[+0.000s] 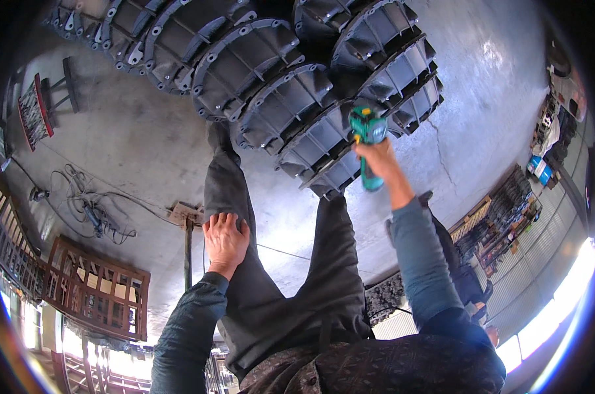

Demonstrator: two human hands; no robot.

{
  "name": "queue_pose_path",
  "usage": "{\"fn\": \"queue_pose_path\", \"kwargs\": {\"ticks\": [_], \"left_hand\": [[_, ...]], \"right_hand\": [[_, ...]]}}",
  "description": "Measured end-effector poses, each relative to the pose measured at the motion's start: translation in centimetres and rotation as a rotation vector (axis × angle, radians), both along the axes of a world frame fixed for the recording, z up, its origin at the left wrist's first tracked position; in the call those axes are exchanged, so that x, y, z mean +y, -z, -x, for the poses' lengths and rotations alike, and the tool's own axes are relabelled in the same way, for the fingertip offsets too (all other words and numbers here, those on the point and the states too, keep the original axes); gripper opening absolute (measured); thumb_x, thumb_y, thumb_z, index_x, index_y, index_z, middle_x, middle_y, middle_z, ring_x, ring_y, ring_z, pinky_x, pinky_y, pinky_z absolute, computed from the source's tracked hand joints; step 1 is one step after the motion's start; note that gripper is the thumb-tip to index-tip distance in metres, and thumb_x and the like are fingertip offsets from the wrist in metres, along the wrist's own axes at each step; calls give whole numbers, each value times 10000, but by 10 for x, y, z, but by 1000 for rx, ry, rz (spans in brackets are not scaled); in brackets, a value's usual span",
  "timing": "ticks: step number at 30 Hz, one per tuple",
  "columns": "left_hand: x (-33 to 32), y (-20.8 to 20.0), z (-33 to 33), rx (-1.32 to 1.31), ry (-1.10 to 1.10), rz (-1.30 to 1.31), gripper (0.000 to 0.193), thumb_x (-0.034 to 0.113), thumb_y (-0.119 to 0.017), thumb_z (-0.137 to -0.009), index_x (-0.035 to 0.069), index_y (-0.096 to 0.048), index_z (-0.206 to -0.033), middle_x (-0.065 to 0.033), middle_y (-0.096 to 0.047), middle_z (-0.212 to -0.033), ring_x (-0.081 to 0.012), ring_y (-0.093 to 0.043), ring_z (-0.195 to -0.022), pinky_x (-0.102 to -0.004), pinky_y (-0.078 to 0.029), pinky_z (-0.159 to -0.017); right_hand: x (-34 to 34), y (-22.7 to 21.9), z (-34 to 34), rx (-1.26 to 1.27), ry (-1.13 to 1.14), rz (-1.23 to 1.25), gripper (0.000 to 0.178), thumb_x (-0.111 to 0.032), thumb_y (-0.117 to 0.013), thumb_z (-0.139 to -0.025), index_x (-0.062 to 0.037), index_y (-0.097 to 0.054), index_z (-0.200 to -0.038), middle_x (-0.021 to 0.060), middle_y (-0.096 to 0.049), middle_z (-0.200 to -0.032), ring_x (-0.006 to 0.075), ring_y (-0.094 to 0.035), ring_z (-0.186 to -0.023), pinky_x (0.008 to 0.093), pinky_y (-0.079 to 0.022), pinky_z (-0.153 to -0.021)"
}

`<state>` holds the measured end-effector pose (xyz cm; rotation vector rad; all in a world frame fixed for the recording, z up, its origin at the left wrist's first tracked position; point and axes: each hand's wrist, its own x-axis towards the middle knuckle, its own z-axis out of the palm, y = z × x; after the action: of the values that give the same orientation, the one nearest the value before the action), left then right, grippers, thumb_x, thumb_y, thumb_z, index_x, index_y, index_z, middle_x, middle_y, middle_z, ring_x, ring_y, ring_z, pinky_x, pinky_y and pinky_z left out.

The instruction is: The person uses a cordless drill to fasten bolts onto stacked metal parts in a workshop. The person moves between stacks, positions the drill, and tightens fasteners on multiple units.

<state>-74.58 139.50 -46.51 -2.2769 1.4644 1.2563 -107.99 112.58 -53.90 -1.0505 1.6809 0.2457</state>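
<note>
In my right hand (384, 161) is a green cordless drill (368, 126) with yellow details, gripped round its handle. It is slightly blurred and held over the near end of the rows of castings. These dark grey ribbed castings (287, 105) are curved, with bolt holes along their flanges, and they stand close together. Whether the drill's tip touches one is hidden. My left hand (226, 240) lies on my left thigh with its fingers stretched out, holding nothing.
Loose cables (93, 210) lie on the concrete floor to the left, near a brown metal crate (97, 289). A metal post with a flat top (187, 215) stands beside my left leg. Parts are stacked along the right wall (501, 223). A red-edged frame (34, 113) stands far left.
</note>
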Motion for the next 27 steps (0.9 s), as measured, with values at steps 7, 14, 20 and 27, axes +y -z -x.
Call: {"fn": "queue_pose_path", "kwargs": {"ticks": [7,14,20,27], "left_hand": [[8,-1,8,-20,36,-85,248,297,-692,-925,72,-721,-1025,-90,-709,-1051,-307,-624,-1109,-465,-447,-968],[26,1,12,-30,12,-35,224,277,-667,-915,62,-719,-954,-106,-711,-1016,-307,-632,-1072,-485,-443,-988],[40,1,12,-10,-11,-19,223,270,-674,-908,62,-726,-968,-105,-711,-1028,-303,-631,-1074,-473,-437,-995],[54,0,13,1,-17,-1,206,251,-698,-895,66,-716,-985,-98,-700,-1016,-313,-630,-1058,-472,-449,-959]], "right_hand": [[148,-8,-39,-445,46,3,188,-46,-726,-864,-51,-725,-1052,57,-728,-928,195,-703,-773,349,-573,-702],[200,29,-78,-393,-727,577,45,-66,-685,-921,-55,-714,-954,39,-723,-858,170,-718,-724,325,-562,-677],[213,38,-99,-364,-448,362,19,-82,-714,-892,-72,-699,-898,36,-706,-795,184,-712,-720,339,-563,-685],[216,45,-107,-383,-249,255,102,-144,-712,-862,-61,-716,-921,82,-727,-843,307,-720,-782,403,-545,-712]]}}
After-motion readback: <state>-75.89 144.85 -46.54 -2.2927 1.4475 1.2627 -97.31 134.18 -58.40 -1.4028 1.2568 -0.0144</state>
